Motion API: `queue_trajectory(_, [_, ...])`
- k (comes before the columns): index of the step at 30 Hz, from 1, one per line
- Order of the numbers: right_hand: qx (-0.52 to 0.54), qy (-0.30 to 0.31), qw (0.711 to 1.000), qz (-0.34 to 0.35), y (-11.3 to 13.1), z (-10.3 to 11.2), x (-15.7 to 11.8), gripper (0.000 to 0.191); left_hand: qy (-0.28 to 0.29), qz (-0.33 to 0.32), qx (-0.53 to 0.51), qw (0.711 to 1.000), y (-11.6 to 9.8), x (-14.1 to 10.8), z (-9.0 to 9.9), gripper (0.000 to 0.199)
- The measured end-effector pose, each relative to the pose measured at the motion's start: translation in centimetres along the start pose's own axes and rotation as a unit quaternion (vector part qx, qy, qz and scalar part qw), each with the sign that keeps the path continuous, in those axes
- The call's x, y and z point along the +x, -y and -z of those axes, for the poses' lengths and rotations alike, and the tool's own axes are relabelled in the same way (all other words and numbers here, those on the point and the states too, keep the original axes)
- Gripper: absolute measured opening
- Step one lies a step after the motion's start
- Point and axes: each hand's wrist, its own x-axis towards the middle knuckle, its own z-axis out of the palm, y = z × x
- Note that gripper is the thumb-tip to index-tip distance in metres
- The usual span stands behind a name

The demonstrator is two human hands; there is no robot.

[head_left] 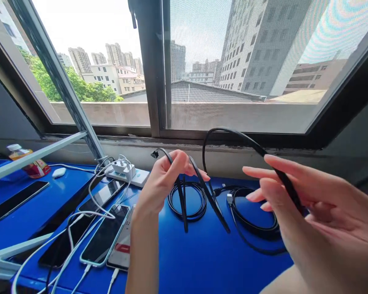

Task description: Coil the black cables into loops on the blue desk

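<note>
Right hand (306, 208) sitting closest to camera, fingers pinching the black cable (233, 134) loosely. Cable arching leftward above the blue tabletop (202, 261) into the left hand (165, 179), clenched on folded strands near the plug end. Coiled cables (187, 200) lying below; phones (106, 234) charging at left.

Person, two bare hands and forearms. Left hand (161, 181): no glove, ring or watch; forearm bare to the frame edge, no sleeve showing. Right hand (306, 208): likewise unadorned, nails short and unpainted, no sleeve in view.
</note>
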Motion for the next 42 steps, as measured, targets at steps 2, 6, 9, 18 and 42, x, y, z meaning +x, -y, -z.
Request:
queue_trajectory(2, [-0.029,0.004,0.999,0.018,0.5,-0.4,0.3,0.011,0.016,0.007,0.003,1.0,0.2,0.0,-0.2,0.052])
queue_trajectory(6, [-0.046,0.094,0.994,0.036,0.7,-0.6,0.5,0.013,0.032,0.001,0.048,0.998,0.5,-0.1,-0.6,0.06])
queue_trajectory(9, [-0.032,0.115,0.992,0.035,0.4,-0.5,0.5,0.013,0.04,-0.029,0.049,0.998,0.7,-0.1,-1.1,0.06])
queue_trajectory(18, [0.004,0.093,0.996,-0.014,-0.3,-1.4,1.0,0.028,-0.03,-0.063,0.049,0.996,1.4,0.2,-1.8,0.052])
queue_trajectory(42, [0.011,0.17,0.985,-0.035,-1.9,-2.6,1.8,0.032,-0.181,-0.117,-0.077,0.973,1.9,1.8,-1.0,0.045])
